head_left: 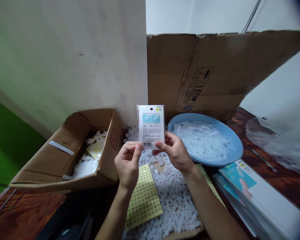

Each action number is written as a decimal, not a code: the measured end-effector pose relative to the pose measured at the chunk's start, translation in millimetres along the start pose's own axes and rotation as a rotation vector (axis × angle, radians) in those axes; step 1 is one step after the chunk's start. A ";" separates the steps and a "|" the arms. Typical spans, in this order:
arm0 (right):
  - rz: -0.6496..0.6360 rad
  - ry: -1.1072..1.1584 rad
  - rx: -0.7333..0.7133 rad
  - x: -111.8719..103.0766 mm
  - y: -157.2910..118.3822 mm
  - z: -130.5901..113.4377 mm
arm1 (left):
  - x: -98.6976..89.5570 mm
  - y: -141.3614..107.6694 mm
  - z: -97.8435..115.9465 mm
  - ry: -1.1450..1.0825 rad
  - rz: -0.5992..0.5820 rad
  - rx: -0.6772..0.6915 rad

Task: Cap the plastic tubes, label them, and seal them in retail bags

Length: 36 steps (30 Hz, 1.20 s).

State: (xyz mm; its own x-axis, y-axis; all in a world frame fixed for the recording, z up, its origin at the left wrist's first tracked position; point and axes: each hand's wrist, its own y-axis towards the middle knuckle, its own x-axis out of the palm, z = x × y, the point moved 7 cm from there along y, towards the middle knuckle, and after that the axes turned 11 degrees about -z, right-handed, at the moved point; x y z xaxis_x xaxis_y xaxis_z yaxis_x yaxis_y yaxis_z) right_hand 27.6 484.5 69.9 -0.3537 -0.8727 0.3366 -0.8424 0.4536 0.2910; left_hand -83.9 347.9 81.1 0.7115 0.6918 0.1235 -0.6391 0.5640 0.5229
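Left grip (128, 162), right grip (177, 151) — packet (151, 125) upright between — lower corners pinched.

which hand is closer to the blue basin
Right. The right hand, at the lower right of the packet, shows in front of the left rim of the blue basin; the left hand, at the packet's lower left corner, is farther off.

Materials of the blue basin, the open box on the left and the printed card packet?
Blue round basin: probably plastic, smooth, soft sheen.
Brown open box: matte cardboard, creased flaps.
White printed packet: likely paper card in clear film, transparent edges showing.
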 end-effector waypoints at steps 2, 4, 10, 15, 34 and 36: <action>0.059 0.028 0.020 -4.1 -0.5 2.6 | 1.9 0.9 4.1 0.026 -0.031 -0.003; 0.069 0.075 0.037 -8.0 -0.7 3.7 | 2.3 1.8 5.6 0.029 -0.051 -0.007; 0.029 0.073 0.018 -17.6 -2.2 -0.4 | 2.0 2.1 -3.0 -0.065 -0.071 -0.088; 0.070 0.087 0.007 -21.7 -0.6 6.0 | 5.5 0.5 3.1 0.005 -0.093 -0.210; 0.030 0.132 -0.011 -17.1 1.3 13.0 | 7.6 3.4 14.9 -0.016 -0.307 -0.472; 0.003 0.125 0.004 -13.6 1.2 15.1 | 10.4 1.9 10.7 -0.049 -0.334 -0.482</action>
State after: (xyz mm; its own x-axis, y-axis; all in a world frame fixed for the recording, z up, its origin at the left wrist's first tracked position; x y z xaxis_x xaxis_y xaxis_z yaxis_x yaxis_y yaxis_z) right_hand 25.2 494.2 52.2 -0.3030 -0.8422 0.4461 -0.8434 0.4549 0.2860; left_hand -74.6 351.4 92.4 0.9023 0.4265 0.0626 -0.4309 0.8969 0.0994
